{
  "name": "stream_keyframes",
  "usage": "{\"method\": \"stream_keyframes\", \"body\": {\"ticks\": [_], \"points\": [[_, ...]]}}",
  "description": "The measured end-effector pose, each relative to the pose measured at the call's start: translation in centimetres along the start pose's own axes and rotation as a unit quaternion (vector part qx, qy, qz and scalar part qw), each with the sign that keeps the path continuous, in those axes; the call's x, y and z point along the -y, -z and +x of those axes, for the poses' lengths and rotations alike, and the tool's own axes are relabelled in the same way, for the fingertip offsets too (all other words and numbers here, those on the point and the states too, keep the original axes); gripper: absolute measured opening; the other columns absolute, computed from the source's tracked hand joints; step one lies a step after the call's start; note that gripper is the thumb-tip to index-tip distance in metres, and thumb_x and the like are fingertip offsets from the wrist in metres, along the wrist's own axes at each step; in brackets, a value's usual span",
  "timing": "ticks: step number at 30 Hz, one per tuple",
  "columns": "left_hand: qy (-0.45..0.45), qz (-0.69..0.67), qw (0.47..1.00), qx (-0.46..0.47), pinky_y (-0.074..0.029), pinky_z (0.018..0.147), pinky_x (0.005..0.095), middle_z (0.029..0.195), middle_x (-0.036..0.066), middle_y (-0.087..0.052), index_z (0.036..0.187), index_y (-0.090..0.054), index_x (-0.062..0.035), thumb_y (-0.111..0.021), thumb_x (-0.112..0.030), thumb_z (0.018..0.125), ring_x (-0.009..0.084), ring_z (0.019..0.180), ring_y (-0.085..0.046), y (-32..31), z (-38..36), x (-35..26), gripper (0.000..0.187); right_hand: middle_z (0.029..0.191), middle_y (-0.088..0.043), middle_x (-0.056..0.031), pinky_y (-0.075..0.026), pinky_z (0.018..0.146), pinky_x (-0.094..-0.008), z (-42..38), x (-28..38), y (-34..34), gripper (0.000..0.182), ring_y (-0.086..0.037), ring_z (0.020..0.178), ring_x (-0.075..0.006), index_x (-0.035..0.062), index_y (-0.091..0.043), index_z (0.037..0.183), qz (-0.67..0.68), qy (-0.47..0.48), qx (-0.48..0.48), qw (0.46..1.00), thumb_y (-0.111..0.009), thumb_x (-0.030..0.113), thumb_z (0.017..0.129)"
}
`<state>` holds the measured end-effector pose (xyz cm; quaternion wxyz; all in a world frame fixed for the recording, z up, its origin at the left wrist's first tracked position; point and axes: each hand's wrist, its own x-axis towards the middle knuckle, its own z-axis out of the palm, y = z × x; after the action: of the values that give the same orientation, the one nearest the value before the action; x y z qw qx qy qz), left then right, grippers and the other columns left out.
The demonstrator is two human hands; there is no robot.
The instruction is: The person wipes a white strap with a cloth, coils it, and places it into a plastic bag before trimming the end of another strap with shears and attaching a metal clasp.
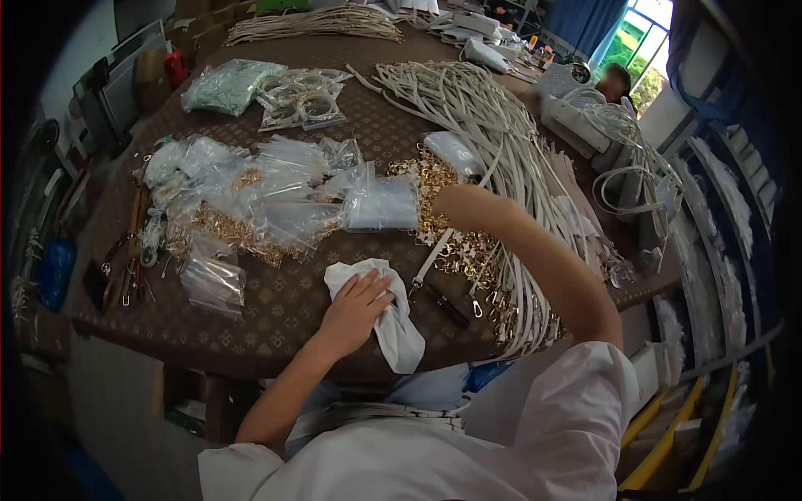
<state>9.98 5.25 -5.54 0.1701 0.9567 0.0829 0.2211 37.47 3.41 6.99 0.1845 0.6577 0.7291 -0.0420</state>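
Note:
My left hand [357, 307] lies with its fingers stretched out on a crumpled white cloth [403, 341] near the table's front edge. My right hand [458, 207] reaches into a heap of gold metal clasps [430, 175]; its fingers are hidden from me. Close to it lie a stack of clear plastic bags [381, 205] and a pale packet [451, 152]. Long whitish straps [510, 159] run along its right side, with metal hooks at their near ends. A short strap [432, 257] and a dark slim tool [447, 306] rest between my hands.
Plastic bags with small gold parts [225, 225] cover the left of the brown patterned table [276, 334]. Bagged coiled straps [305, 100] and a strap bundle [317, 27] lie farther back. A person [615, 82] is near the window. Racks with yellow edges [668, 434] stand at right.

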Motion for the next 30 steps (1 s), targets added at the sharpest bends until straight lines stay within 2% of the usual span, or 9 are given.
{"method": "stream_keyframes", "body": {"ticks": [2, 4, 9, 11, 17, 21, 23, 27, 30], "points": [[0.005, 0.013, 1.0, -0.017, -0.026, 0.103, 0.0428, 0.129, 0.007, -0.045, 0.104, -0.059, -0.0083, -0.053, -0.009, 0.077, 0.0278, 0.124, -0.036, -0.2, -0.1, 0.2, 0.027, 0.093, -0.057, -0.0145, -0.048, 0.077, -0.0385, -0.5, 0.9, -3.2, 0.015, -0.057, 0.092, -0.0297, 0.0063, -0.063, 0.086, -0.067, -0.021, 0.036, 0.997, -0.058, 0.007, 0.072], [0.049, 0.025, 0.996, -0.071, -0.028, 0.102, 0.0446, 0.125, 0.009, -0.048, 0.102, -0.059, -0.0069, -0.056, -0.006, 0.073, 0.0301, 0.123, -0.038, -0.2, -0.2, 0.6, 0.029, 0.096, -0.055, -0.0149, -0.049, 0.08, -0.0365, -1.4, 0.9, -4.9, 0.01, -0.054, 0.097, -0.0298, 0.0088, -0.064, 0.082, -0.056, -0.073, -0.098, 0.991, -0.058, 0.01, 0.074], [0.057, 0.004, 0.995, -0.084, -0.026, 0.102, 0.0435, 0.124, 0.013, -0.047, 0.103, -0.06, -0.0069, -0.054, -0.004, 0.075, 0.0341, 0.124, -0.034, 0.2, -0.6, 1.0, 0.03, 0.097, -0.051, -0.0108, -0.046, 0.08, -0.0369, -3.8, -0.7, -3.2, 0.014, -0.051, 0.098, -0.0264, 0.0106, -0.061, 0.085, -0.066, -0.062, -0.141, 0.986, -0.063, 0.015, 0.071], [0.035, -0.021, 0.995, -0.093, -0.026, 0.102, 0.0437, 0.124, 0.014, -0.046, 0.104, -0.06, -0.0065, -0.054, -0.003, 0.074, 0.0359, 0.125, -0.033, 1.2, -0.3, 0.7, 0.031, 0.094, -0.053, -0.0085, -0.042, 0.083, -0.0376, -4.7, -1.9, -2.5, 0.015, -0.051, 0.097, -0.0258, 0.0094, -0.058, 0.087, -0.033, -0.036, -0.263, 0.964, -0.062, 0.016, 0.074], [0.07, -0.175, 0.943, -0.274, -0.032, 0.097, 0.0422, 0.119, 0.014, -0.045, 0.119, -0.051, -0.0032, -0.051, -0.003, 0.079, 0.0351, 0.115, -0.04, 4.5, 1.3, -1.3, 0.04, 0.076, -0.057, -0.0045, -0.039, 0.079, -0.0361, -6.6, 1.3, 0.9, 0.009, -0.055, 0.083, -0.024, 0.0091, -0.054, 0.08, 0.07, 0.003, -0.258, 0.964, -0.056, 0.017, 0.079], [0.022, -0.092, 0.973, -0.212, -0.033, 0.096, 0.0422, 0.118, 0.014, -0.046, 0.117, -0.052, -0.0033, -0.053, -0.004, 0.079, 0.0344, 0.115, -0.04, 4.5, 2.5, -1.8, 0.039, 0.069, -0.057, -0.0074, -0.041, 0.073, -0.0372, -7.0, 0.6, -0.8, 0.016, -0.057, 0.076, -0.0248, 0.0072, -0.056, 0.073, 0.002, 0.048, -0.189, 0.981, -0.057, 0.021, 0.081], [0.016, -0.079, 0.98, -0.183, -0.035, 0.094, 0.0423, 0.116, 0.014, -0.046, 0.116, -0.053, -0.0034, -0.055, -0.005, 0.077, 0.0342, 0.114, -0.041, 3.9, 2.1, -1.6, 0.039, 0.065, -0.059, -0.0068, -0.043, 0.063, -0.0357, -9.1, -0.6, -0.5, 0.021, -0.058, 0.067, -0.023, 0.0066, -0.061, 0.071, 0.127, -0.064, 0.01, 0.99, -0.062, 0.027, 0.078], [0.068, -0.067, 0.98, -0.177, -0.036, 0.092, 0.0428, 0.108, 0.014, -0.051, 0.104, -0.059, -0.0019, -0.06, -0.007, 0.074, 0.0348, 0.11, -0.044, 1.1, 0.5, 0.2, 0.03, 0.072, -0.065, -0.0055, -0.043, 0.057, -0.0306, -13.8, -5.2, -0.4, 0.017, -0.058, 0.061, -0.0168, 0.0092, -0.069, 0.083, 0.36, -0.109, -0.015, 0.927, -0.061, 0.024, 0.081], [0.062, -0.038, 0.986, -0.147, -0.036, 0.091, 0.0428, 0.108, 0.015, -0.051, 0.102, -0.059, -0.0017, -0.062, -0.008, 0.073, 0.0348, 0.109, -0.044, 0.7, 1.0, 0.0, 0.03, 0.082, -0.064, -0.0173, -0.048, 0.064, -0.0346, -13.0, -10.4, -4.3, 0.023, -0.061, 0.072, -0.0319, 0.0032, -0.066, 0.089, 0.255, -0.295, -0.364, 0.846, -0.061, 0.023, 0.079]]}}
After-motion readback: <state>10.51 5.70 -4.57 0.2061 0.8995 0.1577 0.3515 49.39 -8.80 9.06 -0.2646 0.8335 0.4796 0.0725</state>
